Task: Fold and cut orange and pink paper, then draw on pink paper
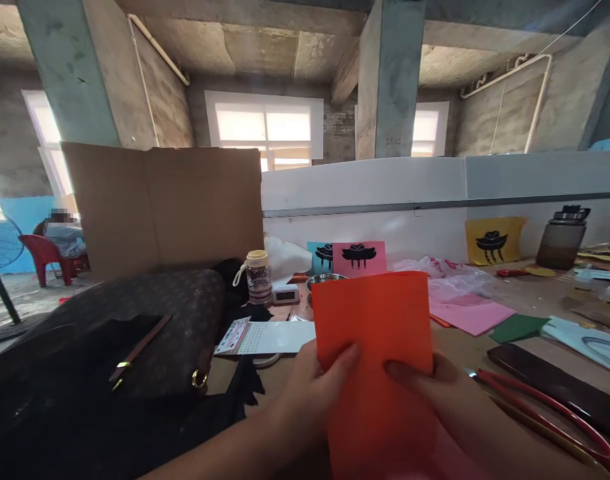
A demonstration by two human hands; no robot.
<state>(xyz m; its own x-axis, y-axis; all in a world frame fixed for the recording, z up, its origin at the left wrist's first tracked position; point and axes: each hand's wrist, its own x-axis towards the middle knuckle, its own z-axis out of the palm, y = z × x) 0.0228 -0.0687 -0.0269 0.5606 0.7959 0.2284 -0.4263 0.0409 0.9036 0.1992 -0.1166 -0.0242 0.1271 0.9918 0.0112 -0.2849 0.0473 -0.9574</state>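
Note:
Upright in front of me is an orange sheet of paper point(375, 313), gripped at both sides. My left hand point(317, 377) pinches its left edge, thumb on the near face. On the right edge, my right hand point(429, 387) holds it the same way, its fingers hidden behind the paper. Pinkish paper shows low down by the right hand; I cannot tell whether it is a separate sheet. Close to my right forearm lie red-handled scissors point(545, 400) and a dark brown long case point(559, 380). Left of the paper rests a white printed card point(269, 337).
A dark patterned bag point(185, 333) and black cloth fill the left. Behind stand a jar point(259, 280), a small digital clock point(285, 293), a metal bowl point(317, 281) and a pink card with a black hat cutout point(359, 259). Pink paper point(472, 312) and a bottle point(562, 240) are at right.

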